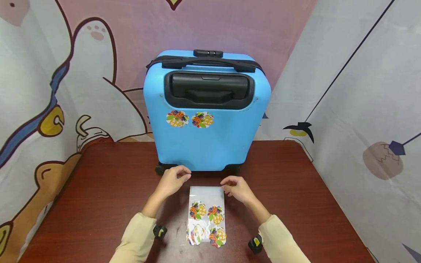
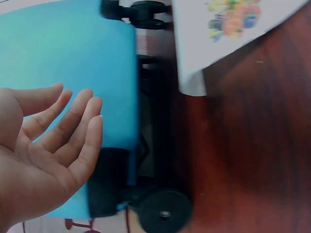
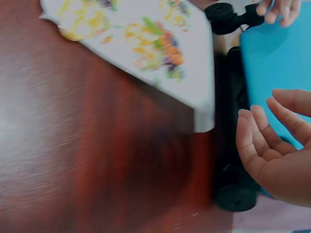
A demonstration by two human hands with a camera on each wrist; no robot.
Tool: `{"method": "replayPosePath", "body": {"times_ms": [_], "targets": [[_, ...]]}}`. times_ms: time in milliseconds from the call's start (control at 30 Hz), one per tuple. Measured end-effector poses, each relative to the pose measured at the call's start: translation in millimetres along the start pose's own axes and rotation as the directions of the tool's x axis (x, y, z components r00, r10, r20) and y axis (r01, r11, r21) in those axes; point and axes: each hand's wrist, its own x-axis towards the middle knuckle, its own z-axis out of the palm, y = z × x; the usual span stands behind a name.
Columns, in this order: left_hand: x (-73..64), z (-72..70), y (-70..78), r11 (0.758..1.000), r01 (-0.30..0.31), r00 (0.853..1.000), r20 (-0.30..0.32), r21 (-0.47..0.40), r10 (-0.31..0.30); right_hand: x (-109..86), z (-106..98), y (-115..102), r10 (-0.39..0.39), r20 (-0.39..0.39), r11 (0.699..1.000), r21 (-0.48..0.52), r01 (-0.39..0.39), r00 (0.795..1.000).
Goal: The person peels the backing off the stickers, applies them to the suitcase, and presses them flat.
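Observation:
A white sheet [image 1: 206, 195] bearing several round fruit stickers [image 1: 216, 214] lies on the table in front of a blue suitcase [image 1: 200, 146]. Two similar fruit stickers [image 1: 202, 119] are on the suitcase's front, side by side below its black handle recess. My left hand [image 1: 173, 180] hovers beyond the sheet's far left corner, close to the suitcase base, its fingers loosely bent around nothing. Close to the far right corner of the sheet is my right hand [image 1: 237, 188]; the right wrist view shows its fingers [image 3: 247, 138] relaxed and holding nothing.
The suitcase stands upright on black wheels [image 2: 165, 212] at the back of the dark red-brown table [image 1: 108, 193]. Behind it hangs a cartoon-printed cloth [image 1: 115, 54]. A black strap [image 1: 210, 61] crosses the suitcase near its top.

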Motion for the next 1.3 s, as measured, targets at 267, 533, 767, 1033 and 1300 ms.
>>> {"method": "replayPosePath", "body": {"times_ms": [267,533,767,1033,1300], "targets": [[-14.7,15.9,-24.3,0.999,0.027,0.996,0.088,0.020,-0.028,-13.1,2,23,0.041,0.014,0.999,-0.022,-0.041,0.999],[-25.9,30.8,-40.3,0.998,0.052,0.982,0.180,0.026,-0.055,-20.3,9,34,0.066,0.041,0.998,-0.004,-0.065,0.997],[-31.7,38.7,-40.1,0.999,0.048,0.975,0.215,0.010,-0.049,-20.5,14,39,0.074,0.055,0.997,0.003,-0.075,0.996],[-33.2,45.1,-42.7,1.000,0.020,0.984,0.179,0.010,-0.022,-22.4,19,38,0.065,0.062,0.998,0.001,-0.065,0.996],[-31.7,45.6,-43.2,0.999,0.042,0.987,0.154,-0.003,-0.041,-28.7,21,18,0.033,0.037,0.999,0.005,-0.033,0.999]]}}
